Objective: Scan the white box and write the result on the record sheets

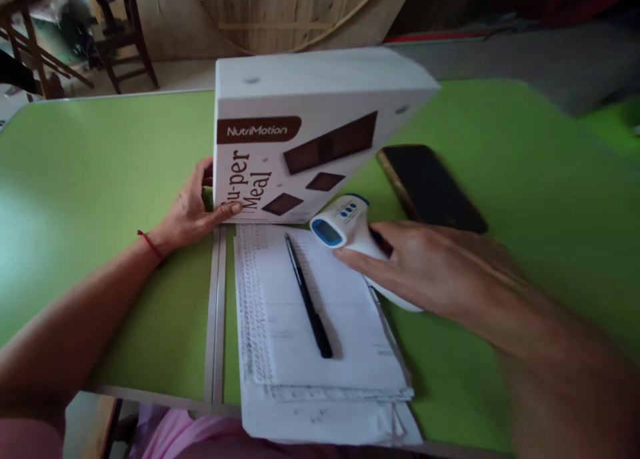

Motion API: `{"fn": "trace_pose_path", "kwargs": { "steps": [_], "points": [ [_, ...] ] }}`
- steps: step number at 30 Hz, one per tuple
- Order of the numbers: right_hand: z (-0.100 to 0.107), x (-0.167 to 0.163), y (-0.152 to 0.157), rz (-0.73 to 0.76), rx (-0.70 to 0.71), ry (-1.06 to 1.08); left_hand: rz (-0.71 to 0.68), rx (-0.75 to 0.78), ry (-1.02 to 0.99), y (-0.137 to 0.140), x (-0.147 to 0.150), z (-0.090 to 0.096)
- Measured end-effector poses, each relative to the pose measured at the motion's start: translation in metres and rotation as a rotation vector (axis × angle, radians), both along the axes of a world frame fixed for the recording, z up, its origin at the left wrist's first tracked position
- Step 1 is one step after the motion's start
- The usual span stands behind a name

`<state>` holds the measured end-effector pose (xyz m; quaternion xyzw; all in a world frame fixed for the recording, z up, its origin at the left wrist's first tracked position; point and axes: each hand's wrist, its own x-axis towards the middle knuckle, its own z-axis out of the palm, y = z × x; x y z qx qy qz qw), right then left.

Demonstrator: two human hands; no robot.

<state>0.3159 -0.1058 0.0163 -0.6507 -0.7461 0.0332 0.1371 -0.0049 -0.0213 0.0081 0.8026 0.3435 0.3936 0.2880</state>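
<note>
In the head view, I have the left hand (pixel 191 204) pinching the NutriMotion carton (pixel 320 139) low on its left edge, thumb on the printed face, fingers behind. The right hand (pixel 430 266) grasps the infrared thermometer (pixel 345 219) around its handle. I'd keep the pinch light, since smooth cardboard may dent, and the thermometer's screen turned toward me. The carton is boxy and matt white, the thermometer rounded plastic; a slim black pen (pixel 309 298) lies on creased papers (pixel 325 372) over the smooth green desk (pixel 125 179).

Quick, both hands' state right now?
Left hand: holding the white box by its lower left edge.
Right hand: closed around the white thermometer.
</note>
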Motion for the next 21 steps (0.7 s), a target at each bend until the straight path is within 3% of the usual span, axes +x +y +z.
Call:
{"fn": "trace_pose_path", "kwargs": {
  "steps": [4, 8, 10, 14, 17, 21],
  "points": [
    [0.013, -0.013, -0.009, 0.052, 0.160, -0.093, 0.011, 0.031, 0.034, 0.000, 0.002, -0.004],
    [0.019, -0.038, -0.023, 0.241, 0.324, 0.134, 0.135, -0.004, 0.139, -0.001, 0.006, -0.010],
    [0.011, -0.052, -0.027, 0.324, 0.250, 0.189, 0.216, -0.003, 0.209, -0.002, 0.008, -0.014],
    [-0.003, -0.068, -0.029, 0.341, 0.145, 0.252, 0.256, -0.016, 0.303, -0.003, 0.013, -0.021],
    [0.002, -0.067, -0.028, 0.328, 0.040, 0.499, 0.252, -0.046, 0.330, -0.003, 0.016, -0.021],
    [0.007, -0.061, -0.030, 0.348, -0.210, 0.827, 0.226, -0.055, 0.326, -0.003, 0.016, -0.019]
  ]
}}
